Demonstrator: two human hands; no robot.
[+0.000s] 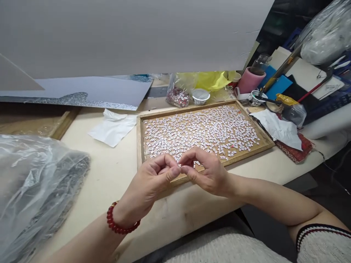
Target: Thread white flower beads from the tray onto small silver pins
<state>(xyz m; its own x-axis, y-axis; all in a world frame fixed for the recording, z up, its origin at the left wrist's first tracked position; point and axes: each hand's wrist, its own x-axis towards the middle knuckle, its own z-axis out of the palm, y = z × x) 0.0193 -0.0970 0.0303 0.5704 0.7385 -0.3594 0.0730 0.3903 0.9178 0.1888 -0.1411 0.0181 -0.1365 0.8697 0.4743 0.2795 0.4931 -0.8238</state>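
"Fingers?"
"Left hand and right hand pinched closed, tips together; can't tell if they hold anything"
"And the white pieces?"
"Tiny, irregular, strewn inside the wood-framed tray, on a smooth pale table, crinkled plastic at left"

Bright-ish ctr, dim upper R

A: So that tray frame we've got — wood?
B: Yep, plain matt wood. Our bracelet's beads look smooth and glossy.
A: And the wrap?
B: Clear plastic, shiny and crinkled — while the tissue we see is matt, creased paper.
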